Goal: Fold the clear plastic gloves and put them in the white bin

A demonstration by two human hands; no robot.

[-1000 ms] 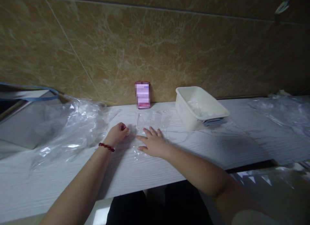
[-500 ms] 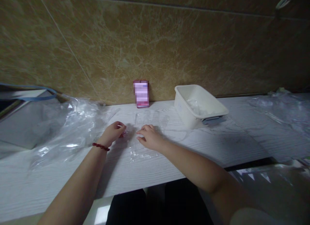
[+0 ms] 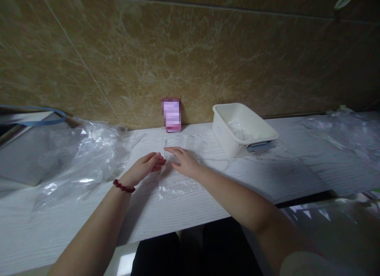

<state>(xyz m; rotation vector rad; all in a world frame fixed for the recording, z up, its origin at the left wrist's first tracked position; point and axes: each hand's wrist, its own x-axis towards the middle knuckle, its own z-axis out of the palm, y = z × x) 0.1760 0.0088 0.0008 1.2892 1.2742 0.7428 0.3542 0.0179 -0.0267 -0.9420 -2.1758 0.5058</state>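
A clear plastic bag (image 3: 178,185) lies flat on the white wood-grain table (image 3: 166,218) in front of me. Over its left edge is my left hand (image 3: 148,164), a dark red bead bracelet on the wrist, its fingers extended to the right with nothing seen in them. My right hand (image 3: 184,162) rests over the bag's upper middle, index finger stretched to the left and thumb apart from it. A small gap separates the two hands.
A phone (image 3: 172,115) leans on the marbled wall. Right of it stands a cream bin (image 3: 227,139) with clear plastic inside. Crumpled clear plastic (image 3: 97,149) and a white box (image 3: 26,157) are at the left; more plastic (image 3: 341,129) lies far right.
My left hand has moved right, closer to the right hand, and its fingers have straightened. My right hand's index finger has stretched out and up. The view has shifted slightly.
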